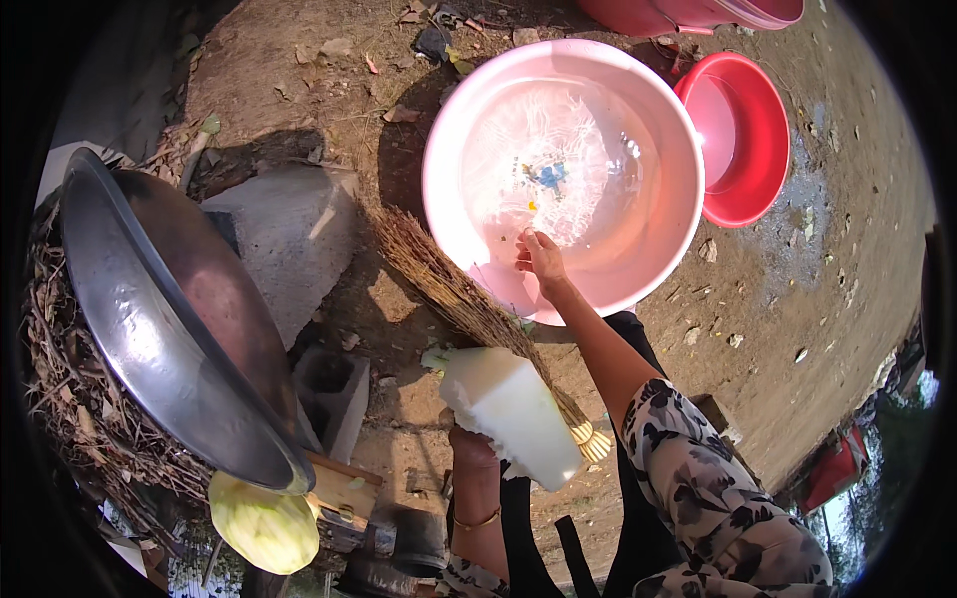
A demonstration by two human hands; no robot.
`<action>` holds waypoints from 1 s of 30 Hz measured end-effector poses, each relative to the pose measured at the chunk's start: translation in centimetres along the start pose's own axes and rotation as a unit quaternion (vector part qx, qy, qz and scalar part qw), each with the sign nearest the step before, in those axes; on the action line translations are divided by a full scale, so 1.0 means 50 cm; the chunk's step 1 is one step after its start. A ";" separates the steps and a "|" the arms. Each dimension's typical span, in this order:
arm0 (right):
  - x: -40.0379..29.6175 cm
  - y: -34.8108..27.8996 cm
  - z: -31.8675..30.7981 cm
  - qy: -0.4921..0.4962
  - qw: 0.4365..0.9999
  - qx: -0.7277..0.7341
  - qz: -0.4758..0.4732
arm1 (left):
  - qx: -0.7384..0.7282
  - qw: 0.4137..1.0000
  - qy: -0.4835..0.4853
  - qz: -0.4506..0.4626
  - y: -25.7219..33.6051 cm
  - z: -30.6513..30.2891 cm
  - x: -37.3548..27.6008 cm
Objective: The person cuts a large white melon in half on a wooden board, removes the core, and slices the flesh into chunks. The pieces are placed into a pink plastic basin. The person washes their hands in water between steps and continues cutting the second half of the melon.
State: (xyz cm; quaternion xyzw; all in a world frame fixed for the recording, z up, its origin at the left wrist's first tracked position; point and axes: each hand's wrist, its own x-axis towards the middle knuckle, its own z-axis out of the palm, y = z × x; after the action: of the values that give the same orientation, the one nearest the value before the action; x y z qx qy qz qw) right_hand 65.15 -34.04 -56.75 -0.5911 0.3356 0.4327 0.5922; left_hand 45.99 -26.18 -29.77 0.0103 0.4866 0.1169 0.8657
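Note:
My left hand [472,442] is closed on a large pale piece of cut melon or gourd [516,411], whose torn lower edge hides the fingers. Over the near side of a wide pink plastic basin [665,261] is my right hand [540,258], fingers loosely bent, with nothing clearly seen in it. Rippling water and a printed design show in the basin. A twig broom [441,276] lies slantwise on the ground between the basin and the pale piece. At lower left, a peeled pale-green melon or gourd [263,523] shows below the rim of a big metal basin [179,314].
A red basin [748,142] touches the pink basin's right side, and a pink bucket [635,15] stands beyond. Left of the broom are a stone slab [291,232] and a hollow concrete block [336,396]. Dry twigs [67,404] lie at far left.

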 end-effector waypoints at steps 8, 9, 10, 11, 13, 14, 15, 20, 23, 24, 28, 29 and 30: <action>-0.110 -0.401 0.329 -0.293 0.931 0.212 -0.053 | -0.020 1.000 -0.015 0.010 0.012 -0.014 0.024; -0.138 -0.451 0.317 -0.279 0.938 0.180 -0.104 | -0.026 0.999 -0.022 0.006 0.008 -0.014 0.026; -0.151 -0.492 0.320 -0.274 0.938 0.151 -0.152 | -0.033 0.999 -0.029 0.011 0.009 -0.024 0.031; -0.154 -0.519 0.319 -0.270 0.934 0.121 -0.199 | -0.045 0.998 -0.037 0.013 0.007 -0.042 0.028; -0.045 -0.430 0.189 -0.114 0.970 -0.089 -0.197 | -0.055 0.997 -0.044 0.012 -0.005 -0.076 0.037; -0.024 -0.374 0.140 -0.069 0.968 -0.194 -0.143 | -0.028 0.999 0.041 0.021 -0.010 -0.109 0.027; 0.029 -0.309 0.052 -0.002 0.957 -0.252 -0.145 | -0.041 0.998 0.040 0.019 -0.013 -0.065 0.039; 0.122 -0.154 0.038 0.081 0.996 -0.026 -0.013 | -0.037 0.986 0.154 0.045 0.009 0.143 0.046; -0.021 -0.327 0.281 -0.310 0.881 0.350 0.078 | -0.037 0.994 0.052 0.094 0.017 0.054 0.013; -0.048 -0.372 0.258 -0.271 0.914 0.302 0.017 | 0.023 0.998 -0.021 0.046 0.017 0.061 0.024; -0.042 -0.409 0.112 -0.048 0.987 0.098 -0.121 | -0.059 0.996 -0.062 0.019 0.003 0.029 0.047; -0.012 -0.380 0.026 0.081 0.991 0.098 -0.044 | -0.064 0.995 -0.077 0.014 0.005 0.012 0.052; 0.015 -0.358 -0.063 0.178 0.977 0.116 -0.032 | -0.067 0.994 -0.086 0.007 0.001 0.011 0.055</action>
State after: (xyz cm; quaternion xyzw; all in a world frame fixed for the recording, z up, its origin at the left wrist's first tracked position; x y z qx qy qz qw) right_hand 82.08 -35.76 -50.34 -0.5964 0.4645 0.2599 0.6008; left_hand 47.81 -25.52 -31.77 -0.0339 0.4011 0.1539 0.9024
